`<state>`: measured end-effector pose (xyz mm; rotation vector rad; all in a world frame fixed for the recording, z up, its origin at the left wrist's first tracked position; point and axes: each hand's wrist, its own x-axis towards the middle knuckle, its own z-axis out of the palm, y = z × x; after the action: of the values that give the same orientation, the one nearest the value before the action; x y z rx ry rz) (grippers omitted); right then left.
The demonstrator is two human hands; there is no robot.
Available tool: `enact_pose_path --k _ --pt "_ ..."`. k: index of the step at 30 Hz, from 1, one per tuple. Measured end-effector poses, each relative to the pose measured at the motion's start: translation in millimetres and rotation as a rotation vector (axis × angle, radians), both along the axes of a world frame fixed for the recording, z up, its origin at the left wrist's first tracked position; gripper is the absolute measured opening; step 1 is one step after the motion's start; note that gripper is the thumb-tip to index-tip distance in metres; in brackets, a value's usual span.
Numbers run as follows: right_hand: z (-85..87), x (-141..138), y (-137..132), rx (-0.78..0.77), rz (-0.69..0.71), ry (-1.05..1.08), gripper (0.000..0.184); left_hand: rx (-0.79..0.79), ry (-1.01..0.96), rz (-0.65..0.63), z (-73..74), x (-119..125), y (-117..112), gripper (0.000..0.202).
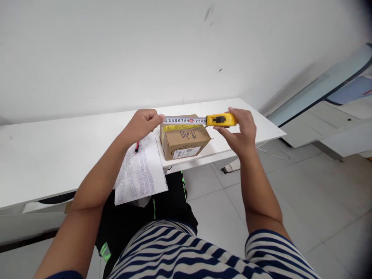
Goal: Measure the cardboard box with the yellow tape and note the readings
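My left hand (145, 123) pinches the free end of a tape measure blade (180, 121). The yellow tape measure case (221, 120), with a black slide button on its face, is gripped by the fingers and thumb of my right hand (242, 130). Between my hands the blade runs straight across, over the top of a brown cardboard box (188, 140). Whether the blade touches the box I cannot tell. Yellow tape, dark handwriting and a white label (187, 152) show on the box.
The box stands near the front edge of a white table (72, 151) set against a white wall. Left of it, handwritten paper sheets (142, 174) overhang the edge, with a red and black pen (136, 147) on them. A pale partition (325, 89) rises at right.
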<state>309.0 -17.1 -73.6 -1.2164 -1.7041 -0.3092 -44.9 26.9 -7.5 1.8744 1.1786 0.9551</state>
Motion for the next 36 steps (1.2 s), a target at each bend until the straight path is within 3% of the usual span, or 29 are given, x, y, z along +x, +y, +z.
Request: enact_pose_path --k 2,4,7,11,14,17,20,22,25,28,31,36 --pt "6.2 -14 -25 0.098 0.063 0.005 0.069 0.038 -0.004 -0.053 8.8 -14 -22 0.049" --pt "8.0 -36 -49 0.187 0.181 -0.017 0.079 0.029 -0.004 -0.164 5.3 -25 -48 0.050" --pt "-2.1 -81 -71 0.247 0.347 -0.102 0.090 -0.030 -0.011 -0.295 -19.4 -35 -83 0.053" --pt "-37.1 -147 -71 0.194 0.532 -0.043 0.091 -0.197 -0.058 -0.277 -62.1 -46 -109 0.064" --pt "-66.2 -188 -63 0.108 0.530 0.096 0.082 -0.309 -0.150 -0.227 -84.2 -66 -115 0.070" --pt "-82.8 -221 -53 -0.011 0.494 0.138 0.071 -0.346 -0.189 -0.170 -95.8 -84 -114 0.072" --pt "-83.2 -250 -35 -0.212 0.518 0.129 0.067 -0.365 -0.345 -0.191 -101.2 -90 -100 0.074" --pt "-79.9 -266 -16 -0.353 0.551 0.164 0.072 -0.321 -0.493 -0.169 -103.1 -89 -78 0.072" --pt "-81.2 -272 17 -0.534 0.521 0.395 0.080 -0.250 -0.658 0.043 -107.2 -89 -27 0.068" --pt "-90.8 -258 46 -0.710 0.479 0.509 0.078 -0.199 -0.732 0.290 -117.4 -93 28 0.060" --pt "-97.5 -235 64 -0.844 0.512 0.321 0.068 -0.158 -0.623 0.467 -133.1 -99 65 0.051" --pt "-84.9 -234 90 -0.728 0.412 -0.405 0.049 -0.139 -0.483 0.471 -155.5 -102 76 0.048"
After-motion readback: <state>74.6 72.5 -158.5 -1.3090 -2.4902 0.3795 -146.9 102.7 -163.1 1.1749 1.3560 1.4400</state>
